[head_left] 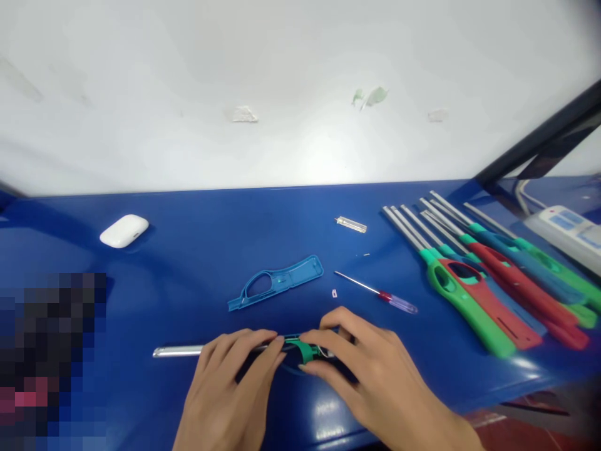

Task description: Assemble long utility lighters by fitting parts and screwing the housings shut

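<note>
From where I sit, the blue table [197, 244] looks slick, so I'd worry about anything loose sliding. The stack of lighters [498, 275], right of the screwdriver [397, 302], overlaps loosely; an elbow swinging wide could scatter it. Both hands are closed on one open lighter [306, 352], nearer me and left of the screwdriver: the left hand [228, 385] grips where the metal rod [177, 352] meets the body, while the right hand [375, 369] pinches around the green inner part. My fear is uneven finger pressure: with the casing open, a spring or wire could pop out, and my fingers hide much of the inside. The loose blue casing half [282, 282], left of the screwdriver, could get knocked; the clear tube [352, 224], beyond it, might roll. The tiny pale piece [334, 293] just nearer than its tip, and the metal sliver [366, 255] just past its shaft, would be easiest to lose under a sleeve. For writing, the pale device [570, 225] far right of the screwdriver has blue-printed panels, too blurred to read; I can make out no brand anywhere.
</note>
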A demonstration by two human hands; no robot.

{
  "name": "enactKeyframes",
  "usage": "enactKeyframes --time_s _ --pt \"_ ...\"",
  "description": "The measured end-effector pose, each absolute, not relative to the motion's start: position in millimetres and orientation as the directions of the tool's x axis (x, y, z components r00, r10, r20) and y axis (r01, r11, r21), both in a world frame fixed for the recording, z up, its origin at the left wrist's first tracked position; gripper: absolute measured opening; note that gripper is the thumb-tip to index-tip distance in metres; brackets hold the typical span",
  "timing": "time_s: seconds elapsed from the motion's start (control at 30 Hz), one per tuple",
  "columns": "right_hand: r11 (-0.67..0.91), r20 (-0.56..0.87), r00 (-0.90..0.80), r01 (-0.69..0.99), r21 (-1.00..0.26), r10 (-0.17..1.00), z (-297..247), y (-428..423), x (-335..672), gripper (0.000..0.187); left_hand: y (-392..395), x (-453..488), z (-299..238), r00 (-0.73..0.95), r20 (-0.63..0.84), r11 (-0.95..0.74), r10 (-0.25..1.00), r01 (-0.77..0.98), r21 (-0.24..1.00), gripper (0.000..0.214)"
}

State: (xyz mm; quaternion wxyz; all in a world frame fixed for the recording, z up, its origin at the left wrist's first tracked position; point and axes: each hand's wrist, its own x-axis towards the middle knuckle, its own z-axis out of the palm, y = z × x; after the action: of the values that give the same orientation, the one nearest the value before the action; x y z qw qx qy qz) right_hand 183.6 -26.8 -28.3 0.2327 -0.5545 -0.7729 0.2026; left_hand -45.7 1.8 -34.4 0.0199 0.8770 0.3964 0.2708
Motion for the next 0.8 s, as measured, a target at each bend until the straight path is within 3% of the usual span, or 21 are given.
enactKeyframes --time_s 0.2,0.47,0.8 --pt "0.344 0.205 -0.277 0.728 -0.593 0.939 -30.7 -23.2 185.4 0.026 2.3 -44.9 -36.0 0.554 0.48 -0.7 0.68 0.686 0.199 0.042" --pt "0.446 0.301 -0.333 0.73 -0.519 0.894 -26.8 -20.9 188.6 0.032 0.3 -48.2 -39.3 0.599 0.462 -0.726 0.654 0.669 0.159 0.041" --pt "0.432 0.31 -0.308 0.736 -0.522 0.899 -28.9 -24.8 188.4 0.025 0.1 -44.1 -45.0 0.576 0.47 -0.71 0.669 0.683 0.174 0.036"
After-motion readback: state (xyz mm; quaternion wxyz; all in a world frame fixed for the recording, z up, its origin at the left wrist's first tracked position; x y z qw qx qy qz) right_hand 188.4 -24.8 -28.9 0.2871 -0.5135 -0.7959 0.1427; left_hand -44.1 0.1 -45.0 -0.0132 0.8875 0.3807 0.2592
